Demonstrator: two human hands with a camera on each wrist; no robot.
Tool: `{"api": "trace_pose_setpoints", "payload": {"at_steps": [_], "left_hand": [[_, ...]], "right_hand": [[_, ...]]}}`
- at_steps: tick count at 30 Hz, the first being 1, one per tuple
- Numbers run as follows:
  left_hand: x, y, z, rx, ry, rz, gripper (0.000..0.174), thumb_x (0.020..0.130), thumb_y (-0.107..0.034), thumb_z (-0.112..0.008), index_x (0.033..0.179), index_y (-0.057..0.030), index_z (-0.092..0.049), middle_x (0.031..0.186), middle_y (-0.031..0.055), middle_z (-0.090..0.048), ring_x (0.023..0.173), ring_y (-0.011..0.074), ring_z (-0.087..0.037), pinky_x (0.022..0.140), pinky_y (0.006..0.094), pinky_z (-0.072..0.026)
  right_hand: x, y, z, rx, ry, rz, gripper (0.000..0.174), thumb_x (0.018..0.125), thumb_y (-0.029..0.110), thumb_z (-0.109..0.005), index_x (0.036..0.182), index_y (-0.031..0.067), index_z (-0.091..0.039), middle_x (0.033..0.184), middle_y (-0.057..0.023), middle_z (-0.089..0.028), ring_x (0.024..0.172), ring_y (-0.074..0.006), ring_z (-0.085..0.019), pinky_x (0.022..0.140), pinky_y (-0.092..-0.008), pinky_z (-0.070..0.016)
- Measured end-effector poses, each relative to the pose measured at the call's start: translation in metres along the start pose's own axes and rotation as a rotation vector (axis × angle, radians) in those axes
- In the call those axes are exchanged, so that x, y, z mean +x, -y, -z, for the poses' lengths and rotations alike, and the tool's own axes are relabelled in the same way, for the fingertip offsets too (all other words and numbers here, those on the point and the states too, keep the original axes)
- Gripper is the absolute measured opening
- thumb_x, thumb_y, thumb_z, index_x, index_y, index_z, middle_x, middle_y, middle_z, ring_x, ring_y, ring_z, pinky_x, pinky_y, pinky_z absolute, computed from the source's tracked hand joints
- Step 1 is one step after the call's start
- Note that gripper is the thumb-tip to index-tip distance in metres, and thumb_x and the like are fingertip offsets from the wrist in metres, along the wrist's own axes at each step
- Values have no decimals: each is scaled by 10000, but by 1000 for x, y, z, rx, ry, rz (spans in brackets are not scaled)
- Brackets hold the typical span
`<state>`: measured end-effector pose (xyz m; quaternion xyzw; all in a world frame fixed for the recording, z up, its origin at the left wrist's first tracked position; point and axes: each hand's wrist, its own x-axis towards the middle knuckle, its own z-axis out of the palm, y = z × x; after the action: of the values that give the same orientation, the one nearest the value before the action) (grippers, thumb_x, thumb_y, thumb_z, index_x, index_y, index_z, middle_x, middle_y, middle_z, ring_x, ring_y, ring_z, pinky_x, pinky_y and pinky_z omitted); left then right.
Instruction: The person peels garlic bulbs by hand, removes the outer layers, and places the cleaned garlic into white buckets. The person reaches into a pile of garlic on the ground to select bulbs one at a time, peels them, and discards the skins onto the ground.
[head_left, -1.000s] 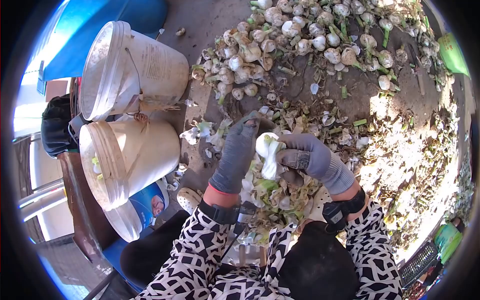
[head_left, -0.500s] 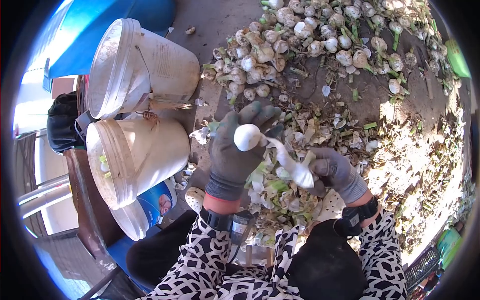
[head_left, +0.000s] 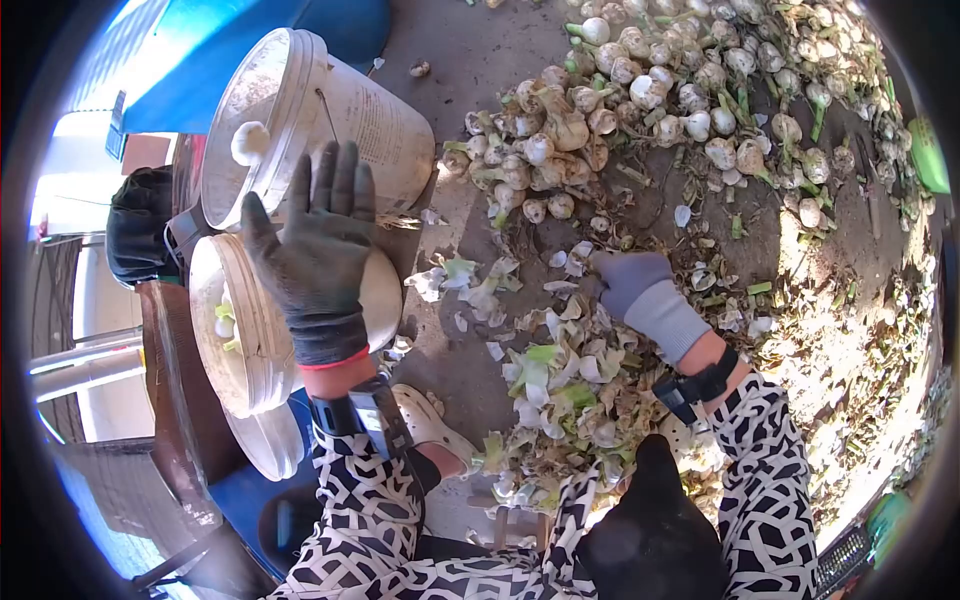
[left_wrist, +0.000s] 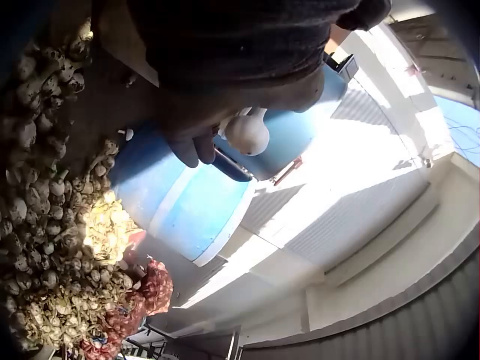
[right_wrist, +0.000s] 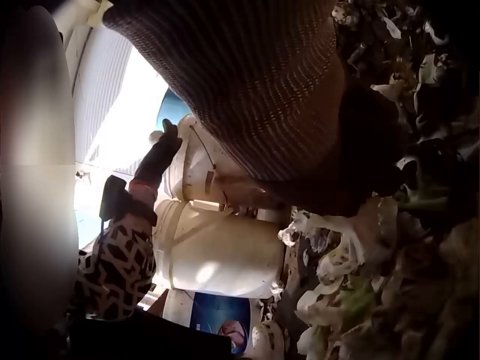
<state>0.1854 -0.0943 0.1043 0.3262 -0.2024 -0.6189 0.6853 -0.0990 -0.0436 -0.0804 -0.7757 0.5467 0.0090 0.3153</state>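
A peeled white garlic bulb (head_left: 250, 143) shows in front of the mouth of the upper white bucket (head_left: 385, 130), just beyond the fingertips of my left hand (head_left: 318, 255), whose gloved fingers are spread and straight. The left wrist view shows the bulb (left_wrist: 247, 133) by the fingers, apparently out of their grip. My gloved right hand (head_left: 645, 290) is low over the peelings (head_left: 570, 375); its fingers are mostly hidden, and whether it holds anything is unclear. In the lower white bucket (head_left: 385, 300) lies a pale bulb with a green stem (head_left: 225, 322).
A large heap of unpeeled garlic bulbs (head_left: 560, 130) covers the ground at the top. Dry skins (head_left: 850, 330) spread along the right. A blue barrel (head_left: 340, 30) stands behind the buckets, and a light clog (head_left: 430, 425) is on a foot near the peelings.
My left hand has moved left to the buckets and opened, and the bulb has left it. My right hand has parted from the bulb's pulled skin and moved up over the peelings.
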Motion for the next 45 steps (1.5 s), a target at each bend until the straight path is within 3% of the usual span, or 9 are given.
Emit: {"api": "trace_pose_setpoints", "payload": {"at_steps": [4,8,14,21,30,33,37,39,45], "left_hand": [[-31,69,38,476,-35,150,565,929,-430,-570,1336,-50,-477,1304,161,-541,1159,288,-568,993,447,-451],[-54,136,65,1536,334,-91,712,883,-222,-712,1463,-59,-331,1318,117,-522,1130,210,-567,954,357,-482],[-77,166,29,852,286,153,598,831,3,-716,1363,-22,-444,1252,89,-562,1076,158,-593,948,296,-493],[-95,177,9,1290,441,-328,543,744,1,-797,1218,-6,-531,1137,96,-607,1042,160,-611,896,292,-515],[-99,149,-6,449,289,359,494,810,-204,-793,1197,-22,-546,1020,52,-632,886,144,-640,771,275,-523],[-99,142,-7,498,248,621,387,895,-123,-649,1229,10,-508,1058,105,-654,928,168,-658,783,298,-542],[-100,144,-2,1775,554,-162,328,923,-156,-582,1214,-22,-515,1011,114,-656,890,220,-663,787,338,-528],[-87,145,-2,1301,534,332,372,938,-232,-572,1238,-18,-516,1019,132,-660,924,226,-657,830,345,-517],[-107,154,-11,599,142,329,587,1017,-515,-352,1251,-6,-526,1096,128,-633,946,165,-628,855,286,-513]], "right_hand": [[96,-13,-32,94,-445,20,314,872,338,-645,1078,101,-657,967,-209,-676,909,-372,-643,765,-438,-510],[89,-9,-12,724,-232,-76,253,892,253,-665,1085,90,-667,981,-123,-695,863,-258,-663,808,-356,-525],[-11,-3,15,1791,-61,149,197,918,184,-674,1048,36,-659,905,0,-672,811,-72,-619,706,-247,-514],[-48,21,24,1340,-444,93,140,916,142,-671,1007,37,-653,847,28,-653,757,-32,-546,691,-218,-475],[-73,12,43,1191,-326,195,154,945,119,-611,1065,29,-645,814,9,-646,693,-20,-530,606,-192,-445],[-80,11,52,1161,-211,214,177,952,126,-596,1085,18,-639,762,-10,-641,615,-37,-538,543,-197,-440],[-91,17,57,1549,216,126,193,947,139,-603,1088,11,-636,666,-30,-621,490,-77,-549,455,-213,-436],[-91,22,51,1578,339,156,206,947,144,-602,1092,1,-635,644,-37,-616,480,-94,-561,451,-225,-448],[-75,20,23,1846,182,116,222,959,175,-561,1044,-18,-631,686,-61,-641,493,-127,-585,466,-254,-470]]}}
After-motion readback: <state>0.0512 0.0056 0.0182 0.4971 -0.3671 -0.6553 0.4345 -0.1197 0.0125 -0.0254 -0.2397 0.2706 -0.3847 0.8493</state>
